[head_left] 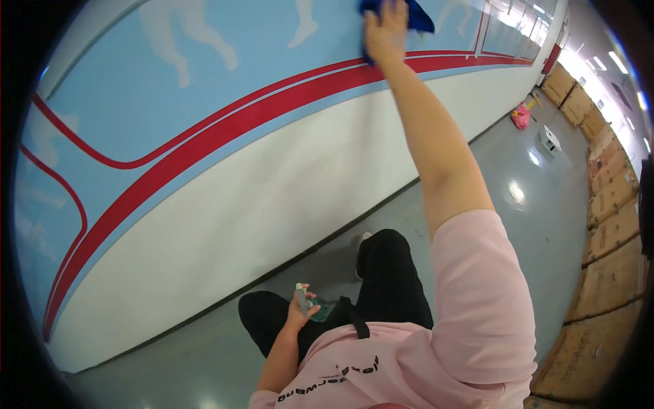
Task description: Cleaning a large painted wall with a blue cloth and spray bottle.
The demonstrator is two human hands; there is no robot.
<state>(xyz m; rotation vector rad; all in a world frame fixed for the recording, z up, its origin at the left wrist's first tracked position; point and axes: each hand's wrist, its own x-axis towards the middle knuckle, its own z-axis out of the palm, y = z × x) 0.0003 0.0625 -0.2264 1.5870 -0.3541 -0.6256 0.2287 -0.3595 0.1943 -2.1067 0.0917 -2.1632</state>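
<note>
My right hand [386, 35] is raised at the top of the head view, pressing a dark blue cloth [419, 17] against the light blue wall graphic [272, 61]. Part of the cloth sticks out on both sides of the fingers. Low in front of my lap, my left hand [298, 312] is closed round a spray bottle [317, 310] with a pale grey-white trigger head and a greenish see-through body. The fingers hide part of the bottle.
A red stripe [231, 124] edges the graphic above the white lower wall [272, 198]. Brown cardboard boxes [606, 238] line the right side. On the grey floor [504, 170] lie a pink bag [520, 116] and a white box-like object [549, 140].
</note>
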